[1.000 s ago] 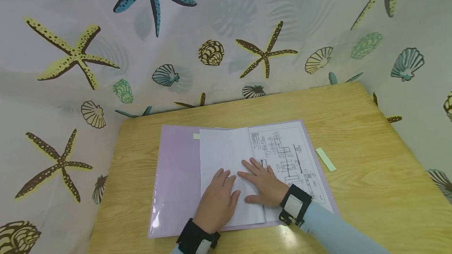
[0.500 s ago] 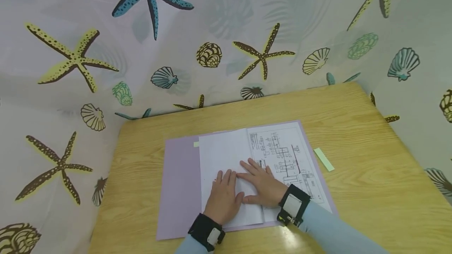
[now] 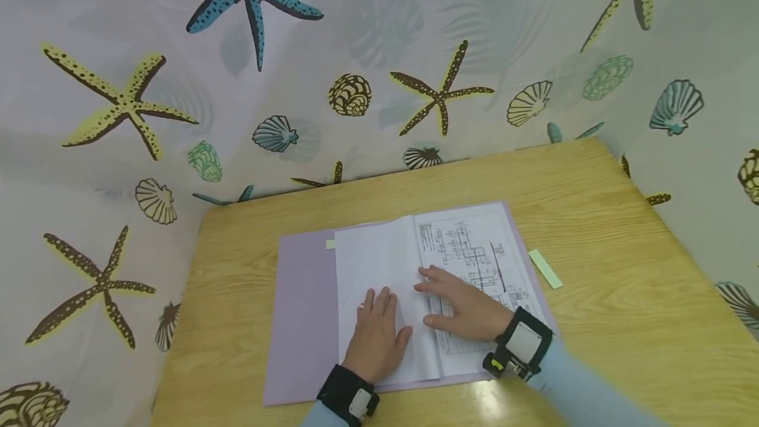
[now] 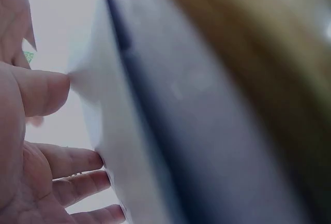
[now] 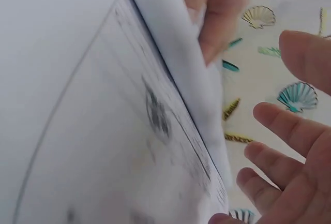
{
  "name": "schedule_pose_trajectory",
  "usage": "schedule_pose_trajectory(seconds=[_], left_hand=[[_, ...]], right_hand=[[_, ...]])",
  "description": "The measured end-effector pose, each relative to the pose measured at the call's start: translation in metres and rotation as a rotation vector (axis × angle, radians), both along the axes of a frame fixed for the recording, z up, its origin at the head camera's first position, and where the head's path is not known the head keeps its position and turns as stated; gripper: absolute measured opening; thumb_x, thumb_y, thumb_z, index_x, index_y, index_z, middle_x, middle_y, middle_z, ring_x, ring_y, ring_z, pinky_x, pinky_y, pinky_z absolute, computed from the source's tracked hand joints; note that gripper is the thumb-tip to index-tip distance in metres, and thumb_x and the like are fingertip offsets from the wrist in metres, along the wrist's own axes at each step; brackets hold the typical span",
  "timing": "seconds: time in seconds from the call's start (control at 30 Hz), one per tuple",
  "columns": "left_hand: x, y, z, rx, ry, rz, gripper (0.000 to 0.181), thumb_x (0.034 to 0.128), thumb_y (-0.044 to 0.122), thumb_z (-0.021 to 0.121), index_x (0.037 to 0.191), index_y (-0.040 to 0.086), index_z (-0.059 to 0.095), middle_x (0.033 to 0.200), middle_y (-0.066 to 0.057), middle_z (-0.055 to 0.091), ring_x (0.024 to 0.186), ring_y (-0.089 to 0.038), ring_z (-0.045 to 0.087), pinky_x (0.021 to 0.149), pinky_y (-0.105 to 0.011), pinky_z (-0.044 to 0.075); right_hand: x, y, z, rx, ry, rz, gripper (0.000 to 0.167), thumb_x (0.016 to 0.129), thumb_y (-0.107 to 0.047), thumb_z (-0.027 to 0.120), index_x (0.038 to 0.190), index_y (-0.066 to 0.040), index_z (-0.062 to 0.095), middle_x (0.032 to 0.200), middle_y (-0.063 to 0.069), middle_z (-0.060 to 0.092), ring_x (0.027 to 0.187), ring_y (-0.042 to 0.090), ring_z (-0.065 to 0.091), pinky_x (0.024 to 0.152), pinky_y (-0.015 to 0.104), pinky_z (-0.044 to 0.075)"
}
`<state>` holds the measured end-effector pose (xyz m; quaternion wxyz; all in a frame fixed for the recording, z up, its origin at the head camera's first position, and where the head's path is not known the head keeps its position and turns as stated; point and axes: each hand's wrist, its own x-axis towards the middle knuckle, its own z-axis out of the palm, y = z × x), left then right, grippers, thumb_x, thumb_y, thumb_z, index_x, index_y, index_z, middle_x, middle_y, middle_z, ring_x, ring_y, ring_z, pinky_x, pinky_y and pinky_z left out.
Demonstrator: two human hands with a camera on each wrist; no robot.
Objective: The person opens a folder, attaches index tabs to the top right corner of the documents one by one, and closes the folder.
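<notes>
A lilac folder (image 3: 304, 321) lies open on the table with white sheets inside. Its turned page (image 3: 373, 249) is blank on the side that shows; the sheet at the right is a printed technical drawing (image 3: 474, 242). My left hand (image 3: 375, 341) rests on the blank page with straight fingers, and in the left wrist view its fingertips (image 4: 93, 159) touch the paper. Over the drawing, close to the fold, hovers my right hand (image 3: 465, 305), fingers spread. The right wrist view shows its fingers (image 5: 279, 164) apart from the paper and holding nothing.
A pale green paper strip (image 3: 545, 269) lies on the wooden table (image 3: 617, 269) to the right of the folder. A small green tab (image 3: 330, 244) sticks out at the blank page's left edge. Behind hangs a cloth (image 3: 379, 25) printed with shells and starfish.
My right hand has lifted off the blank page and moved right over the drawing. The left hand shifted slightly right, then stayed on the page. The folder's left cover has settled flatter.
</notes>
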<state>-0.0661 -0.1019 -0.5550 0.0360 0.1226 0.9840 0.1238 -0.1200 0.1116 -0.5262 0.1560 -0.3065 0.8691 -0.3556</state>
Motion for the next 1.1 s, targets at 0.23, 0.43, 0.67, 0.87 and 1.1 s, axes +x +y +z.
schedule_pose_trajectory(seconds=[0.23,0.43,0.67,0.87,1.1], left_hand=[[0.001,0.001,-0.007,0.02,0.005,0.019,0.065,0.0933,0.042,0.058,0.14,-0.002,0.046,0.147,-0.02,0.039,0.139,-0.042,0.028,0.102,-0.06,0.033],[0.002,-0.001,-0.006,0.05,-0.001,0.009,0.066,0.0944,0.043,0.056,0.14,-0.003,0.045,0.148,-0.021,0.037,0.139,-0.043,0.025,0.104,-0.061,0.03],[0.002,-0.003,-0.007,0.068,-0.014,0.009,0.065,0.0954,0.042,0.054,0.141,-0.003,0.043,0.148,-0.021,0.037,0.14,-0.042,0.024,0.104,-0.061,0.03],[0.002,-0.003,-0.004,0.088,-0.026,0.014,0.065,0.0957,0.041,0.054,0.142,-0.003,0.042,0.15,-0.021,0.035,0.141,-0.042,0.022,0.104,-0.062,0.029],[0.003,-0.003,-0.005,0.076,-0.03,0.012,0.065,0.0957,0.041,0.054,0.142,-0.003,0.042,0.15,-0.02,0.034,0.141,-0.041,0.022,0.104,-0.061,0.029]], right_hand=[[0.006,0.059,0.021,-0.078,0.022,-0.194,0.046,0.094,-0.029,0.063,0.135,-0.009,0.054,0.142,0.01,0.049,0.127,0.03,0.048,0.099,0.051,0.042],[0.003,0.125,0.025,-0.036,0.048,-0.453,0.045,0.097,-0.034,0.057,0.129,-0.003,0.057,0.115,0.012,0.064,0.095,0.024,0.062,0.07,0.031,0.052],[-0.007,0.168,0.002,0.137,0.08,-0.641,0.051,0.096,-0.036,0.058,0.127,0.004,0.054,0.11,0.025,0.062,0.09,0.038,0.063,0.063,0.041,0.052],[-0.017,0.167,-0.018,0.233,0.047,-0.645,0.063,0.09,-0.041,0.064,0.127,0.009,0.053,0.115,0.033,0.059,0.097,0.046,0.06,0.073,0.054,0.051],[-0.023,0.161,-0.023,0.337,0.055,-0.637,0.062,0.086,-0.04,0.068,0.119,0.012,0.056,0.106,0.031,0.06,0.094,0.043,0.058,0.074,0.056,0.048]])
